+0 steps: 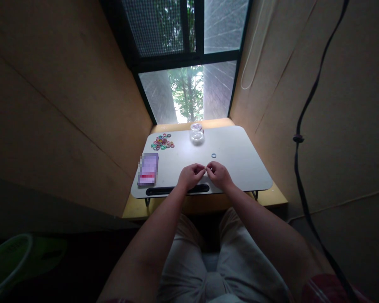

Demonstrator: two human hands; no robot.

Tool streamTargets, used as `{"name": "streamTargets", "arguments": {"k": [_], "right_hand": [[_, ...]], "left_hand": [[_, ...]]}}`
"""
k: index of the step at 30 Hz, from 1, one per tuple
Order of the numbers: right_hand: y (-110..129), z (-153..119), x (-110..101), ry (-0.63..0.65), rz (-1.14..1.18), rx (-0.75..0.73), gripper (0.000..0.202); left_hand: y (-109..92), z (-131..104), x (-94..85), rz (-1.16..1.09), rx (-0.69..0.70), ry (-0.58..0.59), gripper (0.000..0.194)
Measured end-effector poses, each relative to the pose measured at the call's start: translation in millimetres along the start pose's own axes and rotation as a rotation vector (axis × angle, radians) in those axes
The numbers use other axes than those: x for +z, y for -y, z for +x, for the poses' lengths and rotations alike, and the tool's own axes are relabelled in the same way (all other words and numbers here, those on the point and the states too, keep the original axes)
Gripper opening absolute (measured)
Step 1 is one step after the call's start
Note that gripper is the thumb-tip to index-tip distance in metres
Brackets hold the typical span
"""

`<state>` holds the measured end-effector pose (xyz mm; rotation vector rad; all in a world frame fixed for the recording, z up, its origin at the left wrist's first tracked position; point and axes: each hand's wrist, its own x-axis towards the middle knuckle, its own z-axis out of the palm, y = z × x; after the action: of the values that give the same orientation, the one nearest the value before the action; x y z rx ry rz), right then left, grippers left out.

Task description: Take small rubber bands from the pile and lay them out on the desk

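My left hand (190,175) and my right hand (219,175) meet over the front middle of the white table (244,168), both closed in a pinch. Their fingertips nearly touch. Whatever they pinch between them is too small to make out. Just beyond my right hand lies a single small bluish ring (214,154), flat on the tabletop. Toward the far left sits a loose pile of small rings (162,142) in several colours, apart from both hands.
A clear round container (197,138) stands at the back, with another clear container (196,126) behind it. A blurred purple rectangular object (148,168) lies at left. Along the front edge runs a black slot (159,191). Walls flank the table; a dark cord (303,109) hangs right.
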<state>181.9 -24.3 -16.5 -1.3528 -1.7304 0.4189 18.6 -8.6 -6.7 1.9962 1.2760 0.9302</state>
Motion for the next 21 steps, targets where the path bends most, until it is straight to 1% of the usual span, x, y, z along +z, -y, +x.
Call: {"name": "streamTargets", "arguments": {"k": [5,9,12,17,21], "right_hand": [[5.5,-2.0,-4.1,-0.01,0.055,0.0,0.007],[7.2,-2.5,-5.4,0.016,0.08,-0.014,0.007],[5.0,-1.8,-3.7,0.015,0.054,-0.019,0.008],[-0.4,-0.4,0.1,0.004,0.042,-0.011,0.013],[-2.9,0.1,1.5,0.008,0.048,0.002,0.015]], "left_hand": [[-0.2,0.4,-0.5,0.018,-0.022,-0.01,0.025],[0.2,0.8,-0.9,0.031,-0.01,-0.016,0.025],[1.4,1.6,-0.2,0.021,-0.02,-0.024,0.024],[6.0,3.4,2.4,-0.025,-0.017,-0.076,0.023],[10.8,5.0,4.5,-0.051,-0.043,-0.07,0.023]]}}
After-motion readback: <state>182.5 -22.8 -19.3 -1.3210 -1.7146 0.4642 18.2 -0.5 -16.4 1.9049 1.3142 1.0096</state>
